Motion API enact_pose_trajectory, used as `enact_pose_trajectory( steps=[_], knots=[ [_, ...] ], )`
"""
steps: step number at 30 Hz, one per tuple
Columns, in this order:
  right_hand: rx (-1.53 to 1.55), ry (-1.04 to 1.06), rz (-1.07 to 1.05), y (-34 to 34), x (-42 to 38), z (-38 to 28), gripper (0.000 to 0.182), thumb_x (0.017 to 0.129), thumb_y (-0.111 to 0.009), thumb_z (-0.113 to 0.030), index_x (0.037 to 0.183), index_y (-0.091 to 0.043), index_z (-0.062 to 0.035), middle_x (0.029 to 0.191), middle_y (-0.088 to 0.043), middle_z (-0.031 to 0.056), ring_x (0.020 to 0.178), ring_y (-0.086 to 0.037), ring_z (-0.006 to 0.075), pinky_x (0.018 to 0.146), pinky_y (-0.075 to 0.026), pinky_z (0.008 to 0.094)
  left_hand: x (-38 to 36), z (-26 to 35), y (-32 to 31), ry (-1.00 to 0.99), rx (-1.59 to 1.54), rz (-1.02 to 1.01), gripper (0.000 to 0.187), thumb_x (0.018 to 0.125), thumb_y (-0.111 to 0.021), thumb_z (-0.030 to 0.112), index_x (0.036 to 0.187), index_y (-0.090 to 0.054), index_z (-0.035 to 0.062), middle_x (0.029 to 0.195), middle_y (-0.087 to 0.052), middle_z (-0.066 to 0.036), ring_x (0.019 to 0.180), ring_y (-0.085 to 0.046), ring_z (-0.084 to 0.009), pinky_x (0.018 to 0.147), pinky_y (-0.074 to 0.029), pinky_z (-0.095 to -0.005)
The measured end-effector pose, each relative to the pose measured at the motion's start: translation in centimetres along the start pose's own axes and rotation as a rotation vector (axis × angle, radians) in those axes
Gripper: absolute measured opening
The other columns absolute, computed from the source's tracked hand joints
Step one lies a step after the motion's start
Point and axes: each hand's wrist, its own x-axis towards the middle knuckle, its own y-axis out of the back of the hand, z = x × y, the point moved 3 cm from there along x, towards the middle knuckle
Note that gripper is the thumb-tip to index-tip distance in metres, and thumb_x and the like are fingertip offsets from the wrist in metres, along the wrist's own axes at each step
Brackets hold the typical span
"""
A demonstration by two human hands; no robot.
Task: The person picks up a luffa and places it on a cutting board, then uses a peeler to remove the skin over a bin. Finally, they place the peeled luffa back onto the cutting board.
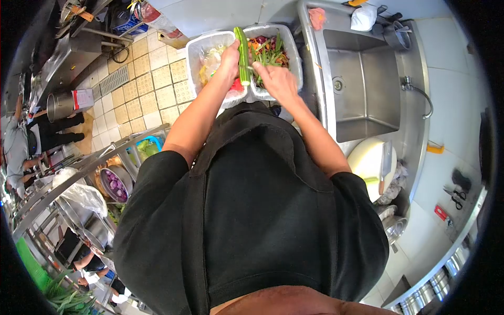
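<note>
My left hand [230, 59] is closed around a long green cucumber [243, 58], held lengthwise above the place where two bins meet. Pale stripes run along the cucumber's skin. My right hand [278, 81] is closed beside the cucumber's near half, on a small tool that looks like a peeler [250, 67], mostly hidden by the fingers. Green strips and other vegetable scraps [270, 55] fill much of the right white bin [295, 52]. In the left white bin [193, 55] lie clear plastic, pale scraps and something red.
To the right is a steel sink [362, 86] with a curved tap [424, 100]. A knife [387, 160] rests on a round white board [362, 157]. At left, a rack holds a pot of purple onions [115, 184]. A person [31, 136] stands farther left, beyond the tiled floor [142, 81].
</note>
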Motion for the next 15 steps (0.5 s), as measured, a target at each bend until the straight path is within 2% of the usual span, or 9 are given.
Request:
enact_pose_trajectory(
  steps=[5,10,15],
  knots=[
    [-0.023,0.036,0.039,-0.1,-1.8,0.2,0.063,0.091,-0.045,-0.057,0.072,-0.069,-0.0025,0.07,-0.064,0.0231,0.072,-0.064,0.04,0.07,-0.048,0.0501,1.2,-0.1,-0.1,0.001,-0.01,0.039,0.043,0.101,-0.037,0.044,0.097,-0.054,0.0037,0.075,-0.058,-0.013,0.058,-0.055,-0.025,0.053,-0.049,-0.0391],
    [0.003,0.029,0.03,-0.1,-2.4,0.8,0.065,0.092,-0.043,-0.057,0.07,-0.068,-0.0012,0.07,-0.064,0.0233,0.071,-0.064,0.0409,0.069,-0.048,0.051,1.8,-0.6,-0.2,0.011,-0.074,0.057,0.041,0.1,-0.04,0.042,0.097,-0.054,0.004,0.075,-0.057,-0.014,0.058,-0.055,-0.026,0.053,-0.049,-0.0385],
    [-0.001,0.018,-0.004,-0.8,-1.5,1.3,0.069,0.092,-0.04,-0.058,0.07,-0.068,0.0003,0.072,-0.064,0.0258,0.072,-0.064,0.042,0.072,-0.048,0.0513,-0.3,0.2,-0.9,-0.007,0.015,0.093,0.038,0.1,-0.043,0.039,0.099,-0.055,0.0029,0.075,-0.057,-0.014,0.059,-0.055,-0.0252,0.052,-0.05,-0.0395]
  ],
)
